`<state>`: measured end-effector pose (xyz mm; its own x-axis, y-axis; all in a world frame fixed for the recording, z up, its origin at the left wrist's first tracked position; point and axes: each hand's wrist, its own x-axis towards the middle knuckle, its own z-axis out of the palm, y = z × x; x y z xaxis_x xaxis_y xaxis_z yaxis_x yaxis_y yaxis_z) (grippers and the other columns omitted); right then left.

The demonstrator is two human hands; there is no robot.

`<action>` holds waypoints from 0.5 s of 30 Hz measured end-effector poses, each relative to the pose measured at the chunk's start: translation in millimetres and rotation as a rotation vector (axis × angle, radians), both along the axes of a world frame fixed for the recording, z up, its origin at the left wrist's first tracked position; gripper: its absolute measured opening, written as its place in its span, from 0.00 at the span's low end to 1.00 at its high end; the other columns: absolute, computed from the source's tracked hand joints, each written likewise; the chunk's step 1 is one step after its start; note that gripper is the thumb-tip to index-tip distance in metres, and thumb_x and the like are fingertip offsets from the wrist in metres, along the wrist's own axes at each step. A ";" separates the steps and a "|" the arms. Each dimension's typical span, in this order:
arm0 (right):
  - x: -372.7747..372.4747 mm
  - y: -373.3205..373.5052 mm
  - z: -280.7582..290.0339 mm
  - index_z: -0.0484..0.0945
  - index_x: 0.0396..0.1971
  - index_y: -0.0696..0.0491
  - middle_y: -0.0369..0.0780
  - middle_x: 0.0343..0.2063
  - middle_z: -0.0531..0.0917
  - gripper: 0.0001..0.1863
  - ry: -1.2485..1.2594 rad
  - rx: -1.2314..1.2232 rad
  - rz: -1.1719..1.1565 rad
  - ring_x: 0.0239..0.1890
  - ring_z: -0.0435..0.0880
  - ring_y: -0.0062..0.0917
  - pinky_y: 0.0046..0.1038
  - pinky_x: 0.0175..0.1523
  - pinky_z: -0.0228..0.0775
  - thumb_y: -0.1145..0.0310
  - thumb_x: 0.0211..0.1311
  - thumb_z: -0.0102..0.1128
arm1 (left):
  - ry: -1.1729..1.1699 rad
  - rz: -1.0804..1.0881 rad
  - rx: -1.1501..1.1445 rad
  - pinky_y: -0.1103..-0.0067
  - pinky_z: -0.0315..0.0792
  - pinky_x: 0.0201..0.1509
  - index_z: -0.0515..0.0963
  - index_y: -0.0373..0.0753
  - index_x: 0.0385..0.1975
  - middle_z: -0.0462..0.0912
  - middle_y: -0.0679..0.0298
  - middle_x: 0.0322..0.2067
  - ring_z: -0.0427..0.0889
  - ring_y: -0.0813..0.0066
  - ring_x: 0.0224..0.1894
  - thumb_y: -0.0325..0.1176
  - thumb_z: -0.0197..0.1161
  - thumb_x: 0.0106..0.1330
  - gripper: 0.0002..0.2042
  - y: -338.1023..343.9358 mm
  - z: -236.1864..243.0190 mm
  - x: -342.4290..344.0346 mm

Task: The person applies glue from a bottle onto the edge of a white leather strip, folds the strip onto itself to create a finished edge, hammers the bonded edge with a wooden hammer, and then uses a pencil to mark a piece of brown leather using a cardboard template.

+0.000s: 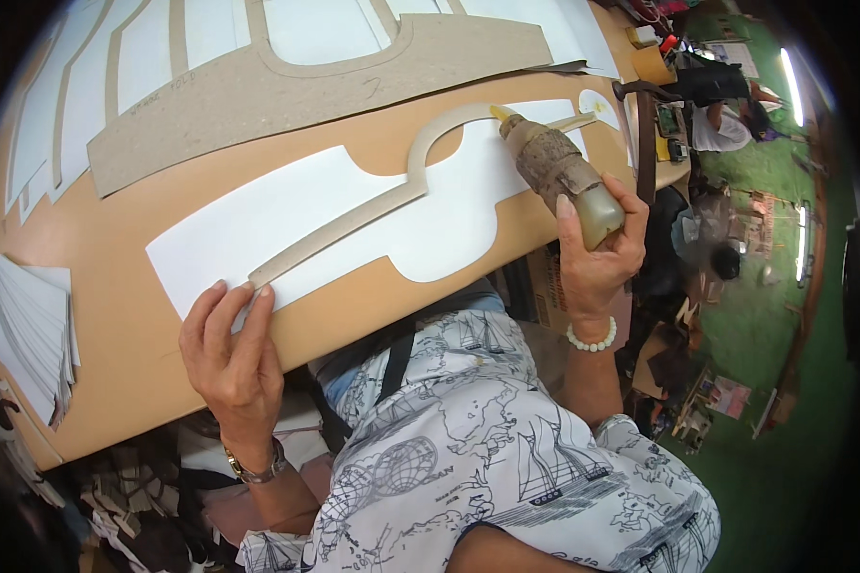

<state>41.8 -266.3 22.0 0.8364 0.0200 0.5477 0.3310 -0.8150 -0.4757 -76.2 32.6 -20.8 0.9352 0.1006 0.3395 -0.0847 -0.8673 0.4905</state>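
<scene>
A narrow grey cardboard strip (pixel 344 227) lies across a white cut-out pattern piece (pixel 277 205), with its far end curving round in a hook. At the strip's near-left end, the fingertips of my left hand (pixel 231 349) pinch and press it against the white piece. My right hand (pixel 607 234) is wrapped round the base of a translucent squeeze bottle (pixel 559 167), its middle bound in rough brown wrapping. The bottle tilts down to the left; its yellow nozzle meets the curved part of the strip, but contact is hard to make out.
Larger grey cardboard pattern (pixel 201 124) and white sheets with grey strips cover the table's far side. A fanned stack of white pieces (pixel 33 325) lies at the left of the tan tabletop (pixel 143 382). At right, beyond the edge, another person (pixel 721 124) sits over a green floor (pixel 812 353).
</scene>
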 end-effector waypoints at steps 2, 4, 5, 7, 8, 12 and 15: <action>0.4 -0.7 -1.0 0.72 0.43 0.61 0.46 0.37 0.79 0.25 -0.012 0.020 0.041 0.37 0.81 0.32 0.29 0.44 0.73 0.74 0.44 0.72 | -0.023 0.023 -0.050 0.67 0.69 0.53 0.81 0.36 0.41 0.78 0.58 0.42 0.75 0.56 0.50 0.12 0.53 0.47 0.21 0.5 -3.7 -3.9; -0.1 -0.2 -1.2 0.72 0.43 0.61 0.46 0.37 0.79 0.25 0.001 0.014 0.050 0.37 0.80 0.31 0.28 0.44 0.72 0.74 0.44 0.72 | -0.045 0.045 -0.097 0.68 0.70 0.53 0.81 0.35 0.40 0.78 0.57 0.42 0.76 0.56 0.49 0.12 0.53 0.48 0.20 1.5 -5.5 -5.6; 0.0 0.0 -1.1 0.72 0.43 0.61 0.45 0.37 0.79 0.25 0.010 0.000 0.058 0.37 0.80 0.31 0.28 0.44 0.72 0.74 0.44 0.72 | -0.056 0.061 -0.094 0.68 0.70 0.53 0.81 0.34 0.40 0.78 0.57 0.43 0.76 0.56 0.49 0.11 0.53 0.48 0.20 1.9 -5.6 -4.7; 0.7 0.1 -1.6 0.72 0.43 0.61 0.45 0.36 0.79 0.25 0.011 0.025 0.093 0.36 0.80 0.30 0.27 0.43 0.72 0.74 0.43 0.72 | -0.064 0.077 -0.083 0.68 0.70 0.53 0.81 0.34 0.40 0.78 0.56 0.43 0.76 0.56 0.49 0.11 0.52 0.49 0.19 1.9 -5.2 -3.2; 0.9 0.0 -2.5 0.72 0.43 0.61 0.44 0.36 0.79 0.25 0.007 0.043 0.128 0.36 0.80 0.29 0.27 0.43 0.72 0.74 0.43 0.72 | -0.064 0.071 -0.073 0.67 0.70 0.54 0.81 0.34 0.40 0.79 0.56 0.43 0.76 0.55 0.49 0.11 0.52 0.49 0.19 1.8 -4.9 -2.4; 1.4 -0.7 -7.9 0.72 0.44 0.61 0.43 0.36 0.78 0.26 0.043 0.142 0.168 0.35 0.79 0.28 0.26 0.42 0.72 0.74 0.43 0.72 | -0.041 0.058 -0.025 0.67 0.69 0.55 0.81 0.34 0.40 0.80 0.56 0.44 0.75 0.55 0.51 0.12 0.53 0.49 0.19 2.4 -3.2 -0.4; 2.8 -0.6 -7.7 0.72 0.45 0.61 0.43 0.36 0.78 0.26 0.051 0.127 0.218 0.35 0.79 0.28 0.25 0.42 0.72 0.74 0.43 0.72 | -0.010 0.044 -0.017 0.67 0.68 0.56 0.81 0.34 0.40 0.80 0.56 0.44 0.75 0.56 0.52 0.12 0.53 0.49 0.18 3.2 -0.4 0.1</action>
